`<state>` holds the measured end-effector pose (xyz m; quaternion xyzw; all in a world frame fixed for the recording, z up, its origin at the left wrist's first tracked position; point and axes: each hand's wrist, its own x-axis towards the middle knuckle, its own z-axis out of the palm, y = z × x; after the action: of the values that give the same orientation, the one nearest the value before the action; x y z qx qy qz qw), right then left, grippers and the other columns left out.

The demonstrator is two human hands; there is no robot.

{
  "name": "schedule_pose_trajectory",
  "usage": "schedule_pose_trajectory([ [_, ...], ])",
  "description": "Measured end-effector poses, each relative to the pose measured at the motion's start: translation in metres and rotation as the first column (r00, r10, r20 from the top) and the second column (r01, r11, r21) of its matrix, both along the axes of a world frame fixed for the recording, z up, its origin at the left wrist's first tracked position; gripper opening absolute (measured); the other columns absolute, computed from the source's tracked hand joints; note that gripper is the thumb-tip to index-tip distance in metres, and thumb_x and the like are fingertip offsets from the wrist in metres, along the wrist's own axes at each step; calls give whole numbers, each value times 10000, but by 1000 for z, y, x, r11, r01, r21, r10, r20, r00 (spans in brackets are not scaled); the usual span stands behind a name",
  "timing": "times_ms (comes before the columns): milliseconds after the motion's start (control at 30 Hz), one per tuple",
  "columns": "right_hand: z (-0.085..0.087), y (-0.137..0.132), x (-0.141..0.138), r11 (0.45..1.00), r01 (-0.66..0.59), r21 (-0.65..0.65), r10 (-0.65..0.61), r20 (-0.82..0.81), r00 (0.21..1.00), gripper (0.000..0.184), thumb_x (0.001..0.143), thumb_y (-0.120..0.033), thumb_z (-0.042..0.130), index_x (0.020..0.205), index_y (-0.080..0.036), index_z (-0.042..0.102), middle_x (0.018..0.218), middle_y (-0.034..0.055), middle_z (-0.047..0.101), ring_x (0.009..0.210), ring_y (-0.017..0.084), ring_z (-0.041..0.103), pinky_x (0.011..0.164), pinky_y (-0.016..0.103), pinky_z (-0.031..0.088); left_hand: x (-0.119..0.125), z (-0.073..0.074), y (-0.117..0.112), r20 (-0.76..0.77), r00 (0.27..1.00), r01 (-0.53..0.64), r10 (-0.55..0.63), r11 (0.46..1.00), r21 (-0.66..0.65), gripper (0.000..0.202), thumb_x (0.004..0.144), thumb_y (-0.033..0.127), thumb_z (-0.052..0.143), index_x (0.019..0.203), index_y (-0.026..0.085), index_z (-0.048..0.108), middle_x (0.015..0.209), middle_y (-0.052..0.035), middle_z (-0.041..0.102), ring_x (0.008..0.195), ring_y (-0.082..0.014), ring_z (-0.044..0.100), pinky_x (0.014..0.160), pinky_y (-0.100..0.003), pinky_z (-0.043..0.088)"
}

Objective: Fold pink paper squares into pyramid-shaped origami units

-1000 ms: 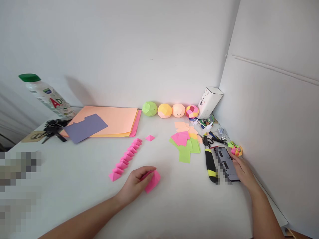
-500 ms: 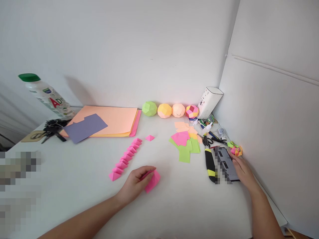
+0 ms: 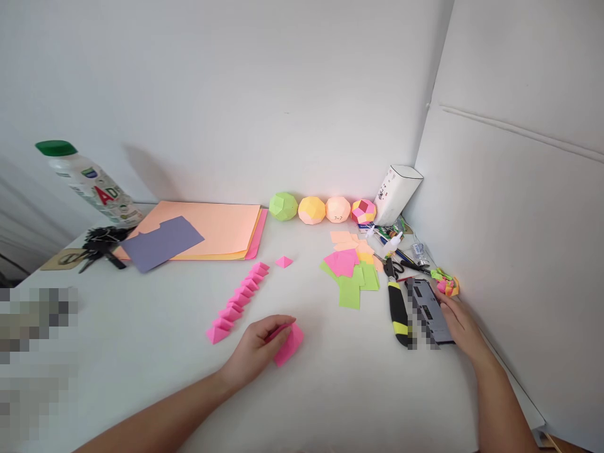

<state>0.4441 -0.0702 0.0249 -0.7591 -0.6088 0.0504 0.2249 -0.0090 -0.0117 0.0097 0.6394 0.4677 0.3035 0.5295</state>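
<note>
Between the thumb and fingers of my left hand (image 3: pixel 262 345) is a sheet of pink paper (image 3: pixel 291 346), pinched just above the table, its lower part sticking out to the right. The fingers cover its near folds. My right hand (image 3: pixel 461 324) lies at the right edge of a flat grey phone-like device (image 3: pixel 433 313), fingers stretched along its side; part of the device is pixelated. A slanting row of folded pink paper pieces (image 3: pixel 237 303) lies left of my left hand. One more folded pink piece (image 3: pixel 284 262) lies apart, beyond the row.
Loose paper squares (image 3: pixel 350 290) lie beside a black-and-yellow cutter (image 3: pixel 399 314) and scissors (image 3: pixel 395 269). Faceted paper balls (image 3: pixel 311 210) line the wall next to a white box (image 3: pixel 396 195). Coloured sheets (image 3: pixel 212 226), keys (image 3: pixel 101 245) and a bottle (image 3: pixel 101 189) are at left.
</note>
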Motion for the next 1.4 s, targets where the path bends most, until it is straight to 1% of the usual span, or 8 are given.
schedule_pose_trajectory([
  [167, -2, 0, 2, 1000, -3, -10, 3, -21, 1000, 461, 920, -371, 292, 1313, -219, 481, 1304, 78, 534, 1213, 268, 478, 1013, 433, 395, 0, 0, 0, 12, 1000, -3, 3, 1000, 22, 236, 822, 317, 515, 954, 202, 673, 911, -43, 711, 836, -197, 649, 751, -295, 540],
  [433, -1, -1, 2, 1000, -7, -10, 7, -35, 999, 447, 917, -357, 316, 1325, -253, 465, 1303, 62, 531, 1206, 271, 482, 1009, 428, 400, 1, 4, 0, 22, 1000, -17, 16, 1000, 7, 231, 809, 326, 538, 938, 201, 684, 900, -48, 717, 826, -203, 654, 742, -302, 549],
  [733, -2, -1, 3, 1000, -2, -8, 1, -54, 999, 450, 915, -362, 316, 1315, -231, 475, 1309, 75, 524, 1219, 275, 468, 1014, 444, 393, 0, 2, 0, 20, 1000, -10, 9, 1000, 18, 231, 816, 317, 529, 945, 205, 685, 890, -43, 715, 816, -201, 652, 731, -300, 548],
  [933, -5, 0, 4, 1000, -4, 2, 4, -72, 997, 438, 910, -355, 340, 1315, -255, 474, 1302, 68, 533, 1206, 278, 482, 1022, 464, 383, 1, 3, 0, 23, 1000, -18, 18, 1000, 11, 224, 809, 314, 536, 934, 201, 684, 889, -46, 719, 814, -204, 655, 735, -300, 547],
  [1067, -7, -5, 11, 999, 27, -43, -34, -185, 982, 433, 901, -351, 370, 1312, -262, 473, 1331, 59, 513, 1223, 279, 475, 1019, 463, 397, 1, 3, 0, 22, 1000, -15, 14, 1000, 14, 229, 816, 320, 531, 943, 205, 682, 891, -47, 717, 819, -202, 653, 743, -300, 546],
  [1200, -9, -12, 19, 997, -4, -80, -25, -346, 938, 432, 893, -356, 400, 1313, -285, 467, 1354, 47, 498, 1237, 266, 469, 973, 396, 465, 1, 4, 0, 13, 1000, -23, 22, 1000, 12, 230, 802, 333, 542, 927, 204, 686, 864, -44, 717, 795, -201, 654, 724, -301, 550],
  [1267, -9, -13, 20, 997, 4, -74, -31, -363, 931, 433, 886, -355, 412, 1308, -281, 475, 1353, 47, 501, 1244, 270, 459, 975, 395, 465, 1, 4, 1, 16, 1000, -25, 25, 1000, 14, 231, 798, 334, 545, 922, 201, 688, 860, -44, 718, 792, -202, 655, 723, -301, 550],
  [1400, -6, -13, 18, 996, 26, -87, -56, -367, 929, 440, 869, -344, 416, 1296, -259, 484, 1367, 54, 483, 1264, 270, 433, 1021, 420, 409, 1, 3, 1, 18, 1000, -17, 16, 1000, 12, 229, 808, 322, 535, 934, 203, 685, 876, -43, 717, 805, -200, 653, 733, -299, 545],
])
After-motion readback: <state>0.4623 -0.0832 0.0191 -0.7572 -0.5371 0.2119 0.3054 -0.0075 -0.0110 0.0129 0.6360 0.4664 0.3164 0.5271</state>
